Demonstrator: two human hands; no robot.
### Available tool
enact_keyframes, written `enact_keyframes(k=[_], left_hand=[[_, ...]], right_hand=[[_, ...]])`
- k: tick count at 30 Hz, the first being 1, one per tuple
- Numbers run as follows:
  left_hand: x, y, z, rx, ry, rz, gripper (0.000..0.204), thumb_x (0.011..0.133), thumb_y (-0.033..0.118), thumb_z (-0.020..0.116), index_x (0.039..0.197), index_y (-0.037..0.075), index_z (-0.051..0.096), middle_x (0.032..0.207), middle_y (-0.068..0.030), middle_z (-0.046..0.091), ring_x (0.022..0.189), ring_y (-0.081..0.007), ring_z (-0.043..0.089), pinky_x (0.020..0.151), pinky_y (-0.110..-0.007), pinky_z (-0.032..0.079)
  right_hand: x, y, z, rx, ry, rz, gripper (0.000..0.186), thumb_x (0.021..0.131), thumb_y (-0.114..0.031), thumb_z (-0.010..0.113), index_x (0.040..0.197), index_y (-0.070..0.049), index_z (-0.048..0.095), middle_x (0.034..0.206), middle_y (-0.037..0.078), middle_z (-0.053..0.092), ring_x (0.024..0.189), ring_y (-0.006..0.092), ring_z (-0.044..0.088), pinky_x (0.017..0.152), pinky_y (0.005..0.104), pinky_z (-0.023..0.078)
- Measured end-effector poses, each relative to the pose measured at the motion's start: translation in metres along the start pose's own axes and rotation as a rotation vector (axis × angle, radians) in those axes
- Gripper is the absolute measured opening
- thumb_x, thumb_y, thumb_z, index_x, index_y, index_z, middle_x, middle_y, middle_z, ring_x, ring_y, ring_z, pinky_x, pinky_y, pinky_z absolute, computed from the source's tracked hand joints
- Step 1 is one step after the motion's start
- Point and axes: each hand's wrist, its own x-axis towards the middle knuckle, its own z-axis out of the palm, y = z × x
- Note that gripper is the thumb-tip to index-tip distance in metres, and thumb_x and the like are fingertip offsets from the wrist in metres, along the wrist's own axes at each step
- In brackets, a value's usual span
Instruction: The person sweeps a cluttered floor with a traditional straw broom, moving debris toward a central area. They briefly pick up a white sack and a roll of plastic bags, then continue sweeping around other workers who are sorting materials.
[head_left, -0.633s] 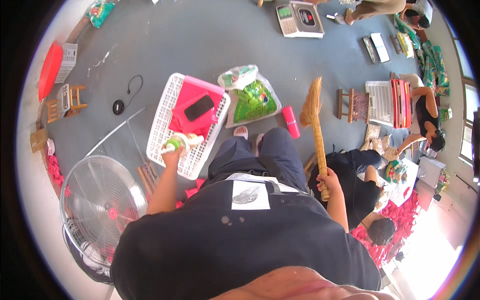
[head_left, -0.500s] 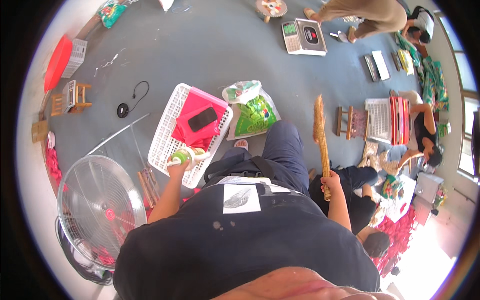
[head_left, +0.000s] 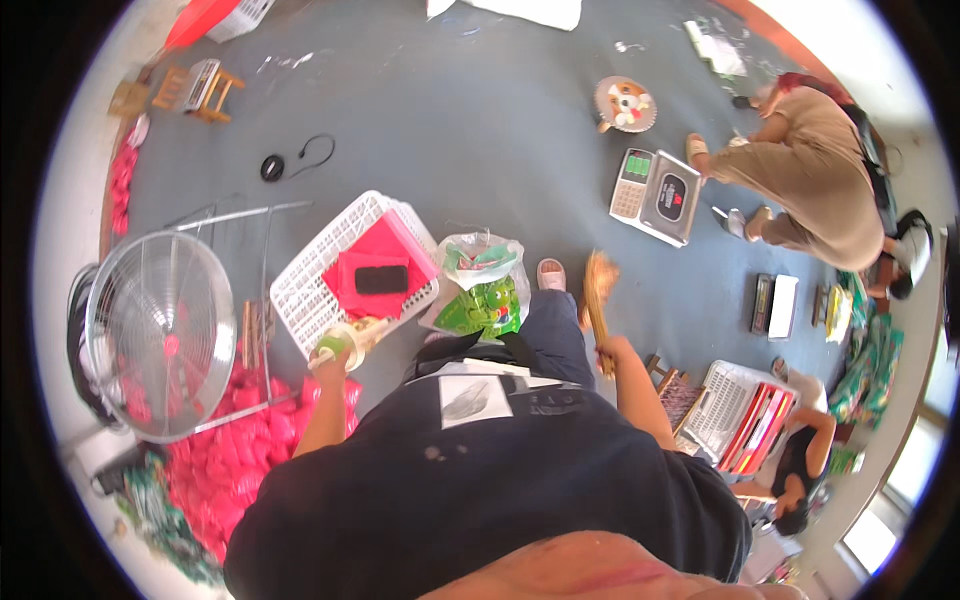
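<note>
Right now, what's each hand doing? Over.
Left hand grips white basket with pale-green roll. Right hand holds straw broom. Green bag between them.

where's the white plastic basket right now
In the head view the white plastic lattice basket sits on the grey floor, left of centre, just beyond the left hand, between the round wire fan and the green bag.

A grey floor (head_left: pixel 480 130) carries a white basket (head_left: pixel 310 290), scale (head_left: pixel 655 195) and fan (head_left: pixel 160 335).
</note>
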Motion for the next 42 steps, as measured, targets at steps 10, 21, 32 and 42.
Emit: enact_keyframes(k=[10, 21, 32, 42], left_hand=[[-0.115, 0.181, 0.048, -0.299, 0.098, -0.538, 0.051, 0.064, 0.019, 0.07, 0.107, 0.012, 0.044, 0.095, -0.0062, 0.052, 0.075, -0.0185, 0.056, 0.055, -0.031, 0.049], [-0.089, 0.219, 0.122, -0.067, 0.334, -0.657, 0.067, 0.055, 0.019, 0.076, 0.11, 0.003, 0.041, 0.087, -0.0101, 0.055, 0.062, -0.0164, 0.055, 0.043, -0.025, 0.046], [0.051, 0.287, 0.172, -0.108, 0.305, -0.703, 0.07, 0.05, 0.022, 0.077, 0.106, 0.001, 0.041, 0.094, -0.0108, 0.052, 0.082, -0.0187, 0.053, 0.071, -0.031, 0.045], [0.288, 0.368, 0.212, -0.011, 0.582, -0.547, 0.063, 0.046, 0.02, 0.078, 0.097, 0.005, 0.045, 0.088, -0.0092, 0.051, 0.08, -0.021, 0.05, 0.072, -0.032, 0.043]], right_hand=[[-0.002, -0.213, -0.115, -0.622, 0.272, -0.314, 0.046, 0.071, -0.021, 0.056, 0.111, -0.006, 0.037, 0.068, 0.015, 0.057, 0.057, 0.0287, 0.058, 0.048, 0.0388, 0.046], [-0.072, -0.469, 0.021, -1.445, 0.324, -0.952, 0.041, 0.075, -0.034, 0.051, 0.107, -0.01, 0.044, 0.089, 0.017, 0.058, 0.084, 0.032, 0.056, 0.071, 0.0417, 0.045], [-0.038, -0.775, 0.051, -1.828, 0.49, -0.936, 0.026, 0.076, -0.023, 0.047, 0.098, -0.01, 0.052, 0.087, 0.014, 0.059, 0.085, 0.0294, 0.057, 0.072, 0.0402, 0.045], [-0.116, -0.937, 0.169, -1.816, 0.432, -1.069, 0.049, 0.079, -0.037, 0.044, 0.122, -0.014, 0.035, 0.081, 0.02, 0.058, 0.077, 0.0356, 0.056, 0.067, 0.0444, 0.044]])
